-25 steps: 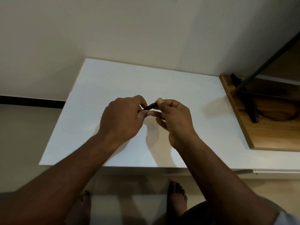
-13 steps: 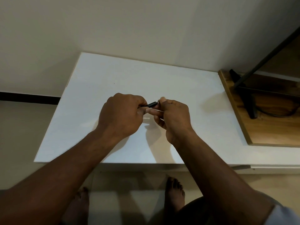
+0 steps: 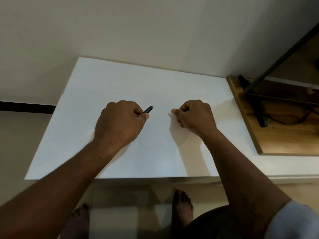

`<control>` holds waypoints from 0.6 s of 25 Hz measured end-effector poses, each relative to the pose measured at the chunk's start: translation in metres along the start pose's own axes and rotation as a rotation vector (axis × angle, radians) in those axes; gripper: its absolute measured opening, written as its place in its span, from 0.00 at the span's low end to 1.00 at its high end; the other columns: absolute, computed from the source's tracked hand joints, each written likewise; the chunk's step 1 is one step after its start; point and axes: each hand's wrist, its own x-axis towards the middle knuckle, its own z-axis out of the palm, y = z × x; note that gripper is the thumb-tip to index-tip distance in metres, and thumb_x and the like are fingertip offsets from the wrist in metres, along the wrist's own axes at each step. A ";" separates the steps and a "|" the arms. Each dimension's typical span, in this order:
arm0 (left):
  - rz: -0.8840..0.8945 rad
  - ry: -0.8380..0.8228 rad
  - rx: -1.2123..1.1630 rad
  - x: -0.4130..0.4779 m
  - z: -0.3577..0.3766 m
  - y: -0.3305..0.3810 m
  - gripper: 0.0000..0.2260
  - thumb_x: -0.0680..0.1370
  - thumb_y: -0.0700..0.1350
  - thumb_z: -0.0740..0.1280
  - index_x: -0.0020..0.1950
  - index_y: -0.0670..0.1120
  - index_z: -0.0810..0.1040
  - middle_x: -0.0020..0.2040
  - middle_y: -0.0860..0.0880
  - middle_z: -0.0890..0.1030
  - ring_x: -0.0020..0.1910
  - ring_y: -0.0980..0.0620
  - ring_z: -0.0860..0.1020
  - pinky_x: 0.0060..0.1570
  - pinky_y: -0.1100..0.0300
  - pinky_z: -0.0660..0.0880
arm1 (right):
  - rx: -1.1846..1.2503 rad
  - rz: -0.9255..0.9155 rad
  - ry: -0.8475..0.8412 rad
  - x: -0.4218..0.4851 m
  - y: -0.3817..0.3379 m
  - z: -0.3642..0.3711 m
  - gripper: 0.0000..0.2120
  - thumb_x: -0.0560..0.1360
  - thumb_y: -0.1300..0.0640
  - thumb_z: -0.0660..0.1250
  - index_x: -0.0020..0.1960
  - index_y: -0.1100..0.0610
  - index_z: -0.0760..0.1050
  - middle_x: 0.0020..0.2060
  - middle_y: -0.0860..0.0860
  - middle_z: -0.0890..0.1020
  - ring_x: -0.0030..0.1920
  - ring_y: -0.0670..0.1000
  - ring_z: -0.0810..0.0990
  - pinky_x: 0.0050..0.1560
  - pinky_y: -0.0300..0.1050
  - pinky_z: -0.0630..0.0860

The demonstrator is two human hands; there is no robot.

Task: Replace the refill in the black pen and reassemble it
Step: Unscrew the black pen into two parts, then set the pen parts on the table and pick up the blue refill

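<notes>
White table (image 3: 120,80) set against a pale wall; both forearms cross its near edge, and a wooden board (image 3: 276,140) lies at its right side. Left hand (image 3: 119,123), fingers curled, grips the black pen (image 3: 148,110), whose pale-tipped end projects toward the upper right. Right hand (image 3: 195,116), well apart, is curled with its thumb against the forefinger; whether it holds anything cannot be told. A stretch of tabletop separates the hands, and more extends beyond them to the wall.

Left hand (image 3: 119,123) curled round black pen (image 3: 148,109); right hand (image 3: 195,116) fisted, well apart; both forearms outstretched
</notes>
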 end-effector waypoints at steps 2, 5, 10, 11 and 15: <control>-0.008 -0.006 -0.003 0.000 0.002 0.001 0.10 0.77 0.56 0.72 0.43 0.52 0.86 0.32 0.54 0.83 0.35 0.52 0.81 0.34 0.60 0.72 | -0.006 0.037 0.018 0.003 0.005 0.002 0.14 0.76 0.45 0.75 0.39 0.54 0.82 0.37 0.50 0.87 0.41 0.54 0.87 0.52 0.54 0.84; -0.001 -0.012 0.006 -0.002 0.005 0.001 0.09 0.77 0.57 0.72 0.43 0.53 0.86 0.32 0.55 0.83 0.35 0.52 0.80 0.33 0.61 0.69 | -0.020 0.042 0.056 0.004 0.007 0.006 0.14 0.76 0.43 0.74 0.40 0.53 0.81 0.37 0.51 0.87 0.41 0.54 0.87 0.50 0.53 0.84; -0.004 -0.015 0.011 -0.003 0.004 0.001 0.09 0.78 0.56 0.72 0.43 0.53 0.85 0.32 0.55 0.82 0.34 0.53 0.80 0.34 0.60 0.71 | 0.137 0.134 0.079 0.013 0.013 -0.004 0.10 0.79 0.52 0.71 0.43 0.57 0.82 0.37 0.53 0.88 0.37 0.55 0.88 0.51 0.57 0.86; -0.005 -0.012 0.013 -0.003 0.003 0.001 0.09 0.78 0.56 0.72 0.43 0.53 0.85 0.32 0.55 0.82 0.35 0.53 0.80 0.34 0.60 0.71 | 0.114 0.129 0.074 0.014 0.015 -0.006 0.09 0.78 0.52 0.72 0.43 0.57 0.83 0.38 0.52 0.88 0.39 0.56 0.89 0.52 0.57 0.86; 0.005 -0.004 0.013 -0.003 0.003 0.001 0.09 0.78 0.56 0.72 0.44 0.53 0.86 0.33 0.55 0.83 0.35 0.52 0.81 0.35 0.60 0.71 | -0.006 0.044 -0.011 0.011 0.013 -0.003 0.10 0.73 0.46 0.78 0.41 0.51 0.82 0.40 0.49 0.86 0.44 0.52 0.86 0.46 0.48 0.83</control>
